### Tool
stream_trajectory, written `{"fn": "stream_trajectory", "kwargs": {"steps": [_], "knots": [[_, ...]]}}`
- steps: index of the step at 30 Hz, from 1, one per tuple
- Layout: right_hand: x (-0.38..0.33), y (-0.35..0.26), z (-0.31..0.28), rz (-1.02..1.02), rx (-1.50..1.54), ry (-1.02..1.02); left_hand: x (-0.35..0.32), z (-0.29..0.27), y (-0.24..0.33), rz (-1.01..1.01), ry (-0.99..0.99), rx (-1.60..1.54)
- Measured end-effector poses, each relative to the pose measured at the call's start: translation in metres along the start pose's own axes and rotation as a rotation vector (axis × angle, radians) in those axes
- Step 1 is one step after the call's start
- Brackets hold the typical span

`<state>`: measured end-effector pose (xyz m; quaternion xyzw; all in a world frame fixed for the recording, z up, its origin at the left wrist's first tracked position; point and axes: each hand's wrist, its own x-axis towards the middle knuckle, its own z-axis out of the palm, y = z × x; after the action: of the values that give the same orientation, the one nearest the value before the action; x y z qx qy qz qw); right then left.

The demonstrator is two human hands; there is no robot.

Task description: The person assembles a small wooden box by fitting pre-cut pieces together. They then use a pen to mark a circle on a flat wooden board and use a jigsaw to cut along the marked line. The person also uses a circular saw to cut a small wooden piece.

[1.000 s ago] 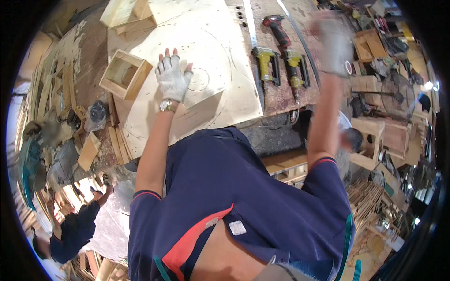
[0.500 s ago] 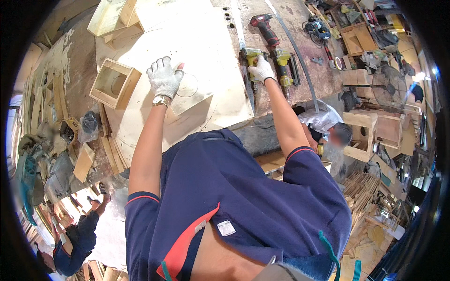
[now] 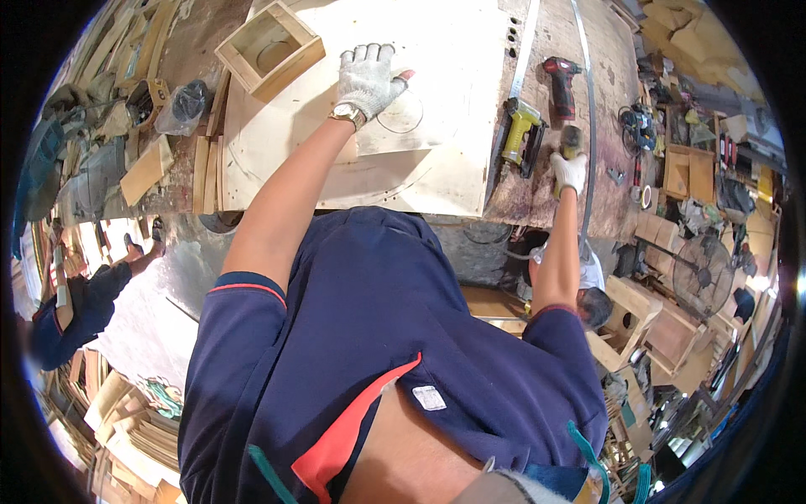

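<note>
Pressing flat with fingers spread, the left hand [image 3: 368,80] is lying on the plywood sheet [image 3: 437,101] beside a pencilled circle [image 3: 401,113], near the middle of the workbench [image 3: 546,202], with a watch at the wrist. The right hand [image 3: 569,168] is closing around a yellow power tool [image 3: 573,141] that is standing just off the sheet's right edge, well apart from the left hand. Between sheet and right hand a yellow nail gun [image 3: 520,130] is lying, a red drill [image 3: 561,84] beyond it, and an open wooden box [image 3: 270,49] is sitting at the sheet's far left corner.
</note>
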<state>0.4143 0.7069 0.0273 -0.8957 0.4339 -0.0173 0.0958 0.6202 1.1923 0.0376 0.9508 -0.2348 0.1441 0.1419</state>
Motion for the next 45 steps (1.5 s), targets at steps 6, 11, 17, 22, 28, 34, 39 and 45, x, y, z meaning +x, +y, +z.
{"fn": "stream_trajectory", "kwargs": {"steps": [6, 11, 17, 22, 28, 34, 39, 45], "knots": [[-0.128, -0.09, -0.117, 0.036, 0.61, -0.451, 0.001, 0.0, -0.002, -0.007, -0.034, 0.012], [-0.222, -0.168, -0.133, -0.186, 0.841, -0.592, 0.0, -0.006, -0.001, -0.002, 0.025, -0.059], [-0.255, -0.197, -0.118, -0.224, 0.659, -0.612, 0.0, -0.007, -0.001, -0.01, 0.029, -0.107], [-0.262, -0.197, -0.116, -0.229, 0.608, -0.595, 0.0, -0.007, -0.002, -0.01, 0.029, -0.122], [-0.267, -0.206, -0.118, -0.272, 0.486, -0.545, 0.001, -0.009, -0.003, -0.014, -0.001, -0.104], [-0.276, -0.215, -0.124, -0.269, 0.565, -0.606, 0.0, -0.007, -0.002, -0.028, 0.002, -0.129], [-0.283, -0.224, -0.116, -0.339, 0.461, -0.594, 0.0, -0.009, -0.001, -0.04, -0.023, -0.126], [-0.285, -0.229, -0.111, -0.397, 0.309, -0.514, 0.001, -0.009, 0.0, -0.049, -0.034, -0.085]]}}
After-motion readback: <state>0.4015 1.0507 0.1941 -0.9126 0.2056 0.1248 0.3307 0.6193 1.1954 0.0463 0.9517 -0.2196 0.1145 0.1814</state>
